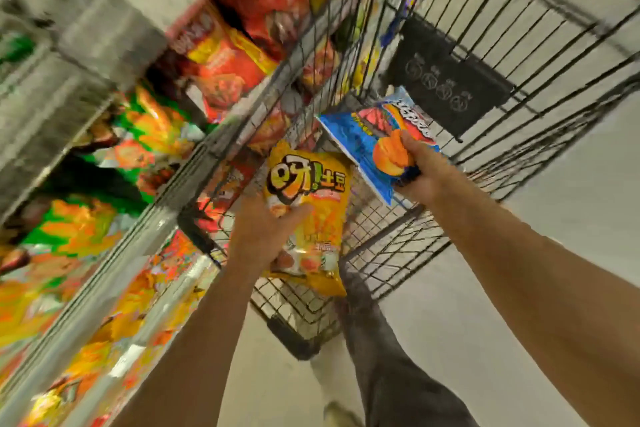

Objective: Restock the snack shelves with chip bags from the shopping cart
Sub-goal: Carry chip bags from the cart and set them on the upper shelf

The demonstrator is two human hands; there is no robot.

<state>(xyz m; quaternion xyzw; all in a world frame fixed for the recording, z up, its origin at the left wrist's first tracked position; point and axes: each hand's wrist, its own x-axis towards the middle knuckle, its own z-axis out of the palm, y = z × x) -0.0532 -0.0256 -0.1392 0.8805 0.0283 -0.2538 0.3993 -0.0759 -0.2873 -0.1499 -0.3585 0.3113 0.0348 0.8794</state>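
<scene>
You are looking down at a pale, plain floor (571,184) that is filling the right side and bottom centre of the frame, smooth and evenly lit with only soft shadows lying on it. Along the left, grey metal shelf rails (114,253) are running diagonally from lower left toward upper centre, blurring with the camera's motion and catching bright glints of light. In the upper left, a pale grey shelf surface (114,10) is smearing too much to read.

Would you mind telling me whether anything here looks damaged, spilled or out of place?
Nothing stands out. The left hand holds an intact yellow chip bag, the right hand an intact blue one, both over the cart; the shelves are too blurred to judge.
</scene>
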